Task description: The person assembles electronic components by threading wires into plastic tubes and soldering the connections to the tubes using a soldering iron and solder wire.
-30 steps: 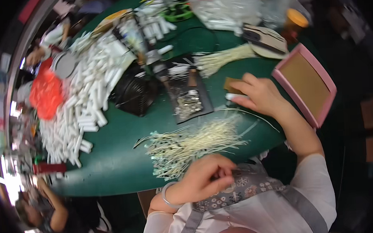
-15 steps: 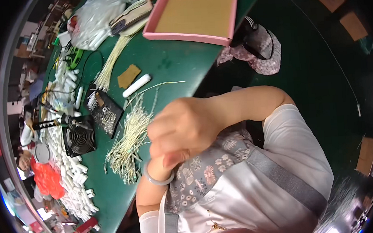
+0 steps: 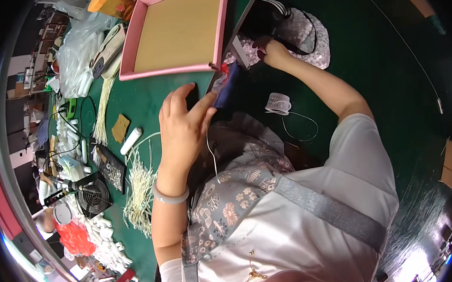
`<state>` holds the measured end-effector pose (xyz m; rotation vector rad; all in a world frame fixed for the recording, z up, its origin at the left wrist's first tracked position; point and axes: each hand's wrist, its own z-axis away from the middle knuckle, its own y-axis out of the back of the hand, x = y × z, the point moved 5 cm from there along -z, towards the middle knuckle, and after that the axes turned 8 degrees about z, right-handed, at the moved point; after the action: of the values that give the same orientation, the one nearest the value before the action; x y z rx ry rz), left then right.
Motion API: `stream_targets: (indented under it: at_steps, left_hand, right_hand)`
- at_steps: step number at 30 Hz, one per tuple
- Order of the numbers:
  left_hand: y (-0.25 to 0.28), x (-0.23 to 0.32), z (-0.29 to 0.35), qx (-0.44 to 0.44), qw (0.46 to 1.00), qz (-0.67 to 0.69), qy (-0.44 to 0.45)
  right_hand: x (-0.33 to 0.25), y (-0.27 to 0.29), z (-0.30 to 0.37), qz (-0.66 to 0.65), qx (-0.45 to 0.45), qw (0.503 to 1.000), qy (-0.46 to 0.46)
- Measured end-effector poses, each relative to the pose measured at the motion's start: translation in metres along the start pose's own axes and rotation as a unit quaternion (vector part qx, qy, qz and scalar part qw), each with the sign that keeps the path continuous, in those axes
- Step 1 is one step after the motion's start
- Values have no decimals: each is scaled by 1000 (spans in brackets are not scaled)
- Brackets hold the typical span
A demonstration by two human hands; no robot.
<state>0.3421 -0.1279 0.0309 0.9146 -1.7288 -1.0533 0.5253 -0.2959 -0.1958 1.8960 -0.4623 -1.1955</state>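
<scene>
My left hand (image 3: 181,120), with a pale bangle at the wrist, is over the table's edge with its fingers spread. Its index finger and thumb point at a dark blue item (image 3: 228,89) with a red part beside the edge; whether they touch it is unclear. A thin white cord (image 3: 214,160) hangs below the thumb. My right hand (image 3: 273,54) reaches down past the edge, by a sequined pinkish bag (image 3: 307,38) with black straps. Its fingertips are dark and shadowed, so their grip does not show.
On the green table (image 3: 175,79) stand a pink-rimmed tray (image 3: 178,35), a bundle of pale wires (image 3: 140,193), a white tube (image 3: 131,140), a black fan (image 3: 93,195) and a heap of white parts (image 3: 100,236). A white slotted piece (image 3: 278,103) with a cord lies below.
My hands were together before my chest and have parted. The left has moved up to the table's edge, the right out toward the bag. The view has shifted.
</scene>
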Motion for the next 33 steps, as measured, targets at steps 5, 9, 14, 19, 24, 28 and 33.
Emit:
stream_targets:
  at_steps: [5, 9, 14, 19, 24, 28, 33]
  left_hand:
    - [-8, 1, -11, -41, 998, -31, 22]
    - [-10, -2, -6, -67, 994, -77, 42]
    - [-10, 1, -4, -119, 986, -94, 71]
    - [-7, -2, 5, -129, 981, -87, 114]
    - [-10, 0, 2, -154, 979, -96, 97]
    - [-11, 1, 2, -163, 973, -119, 113]
    - [-4, -3, 18, -210, 958, -117, 156]
  right_hand:
    - [79, -73, -61, 206, -101, 972, -46]
    - [112, -103, -107, 240, -112, 955, -132]
    - [142, -115, -152, 386, -93, 909, -127]
    - [183, -130, -158, 370, -241, 881, -172]
    - [252, -129, -124, 335, 4, 914, -229]
    - [235, -182, -171, 615, -246, 733, -154]
    - [184, -224, -217, 219, -160, 961, -53]
